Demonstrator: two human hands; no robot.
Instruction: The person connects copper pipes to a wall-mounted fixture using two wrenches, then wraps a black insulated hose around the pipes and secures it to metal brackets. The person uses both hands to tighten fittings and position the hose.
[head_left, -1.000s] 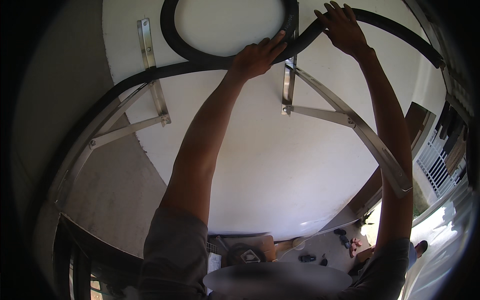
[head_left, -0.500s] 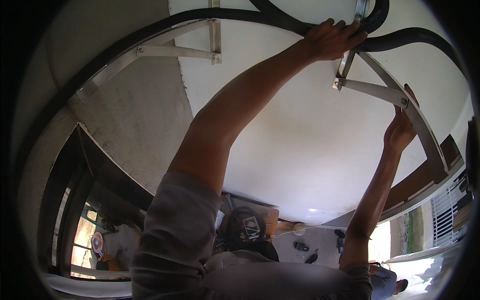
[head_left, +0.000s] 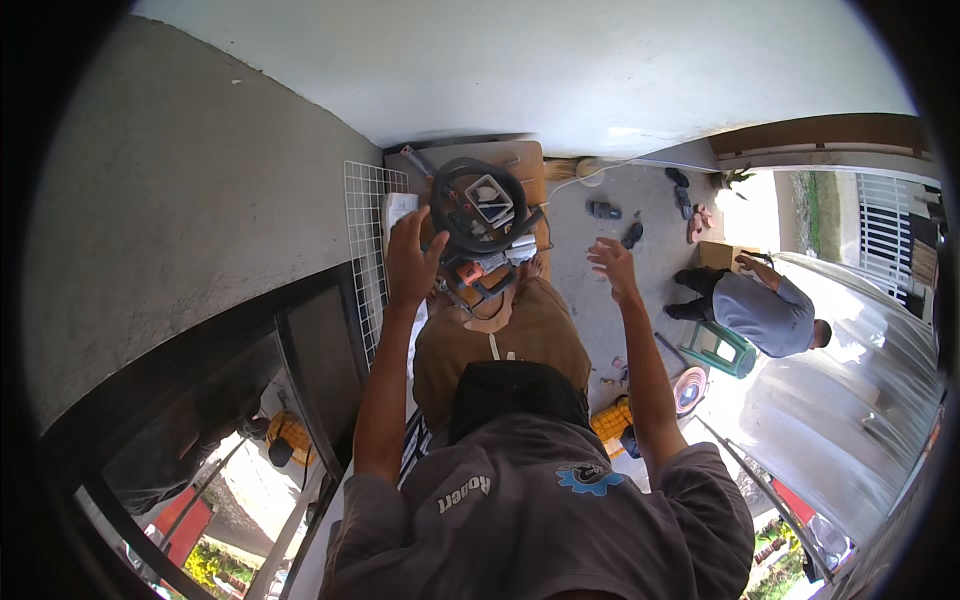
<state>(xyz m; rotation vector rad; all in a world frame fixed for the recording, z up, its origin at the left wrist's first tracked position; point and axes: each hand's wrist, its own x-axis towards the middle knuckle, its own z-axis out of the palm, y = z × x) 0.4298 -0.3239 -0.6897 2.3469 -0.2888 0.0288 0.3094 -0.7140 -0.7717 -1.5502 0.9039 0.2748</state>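
Note:
My left hand [head_left: 410,262] is raised, its thumb apart from its fingers and nothing in it. It appears over the left side of a small wooden table [head_left: 531,158], nearest to a thick black hose [head_left: 447,180] coiled there. Inside the coil is a white tray [head_left: 489,200] with small items. An orange and black power tool [head_left: 470,271] lies at the coil's near side. To the right, my right hand [head_left: 612,265] hangs in the air, empty, with its fingers spread. Neither hand visibly touches anything.
A white wire grid [head_left: 362,215] stands left of the table, by a dark-framed window [head_left: 318,340]. On the right are a person in a grey shirt [head_left: 765,312], a green stool [head_left: 728,348], a cardboard box [head_left: 722,254], and a coiled hose [head_left: 689,389]. Sandals [head_left: 604,210] lie on the floor.
My left hand has let go of the black tubing on the wall and my right has left the metal bracket. Both hands are lower, and the view has tilted down to the table and floor.

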